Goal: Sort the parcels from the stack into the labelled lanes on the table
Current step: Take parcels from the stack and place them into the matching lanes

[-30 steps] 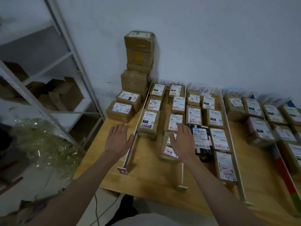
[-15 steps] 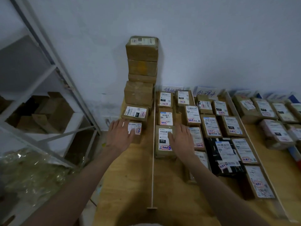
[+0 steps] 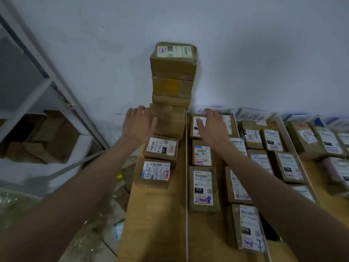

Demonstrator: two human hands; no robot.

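From your head camera: four brown cardboard parcels form the stack (image 3: 172,86) against the white wall (image 3: 245,44), and two labelled ones lie before it. Your left hand (image 3: 138,124) has its fingers spread, thumb touching the bottom parcel (image 3: 168,121). Your right hand (image 3: 212,125) hovers flat, holding nothing, over the first lane (image 3: 203,186).
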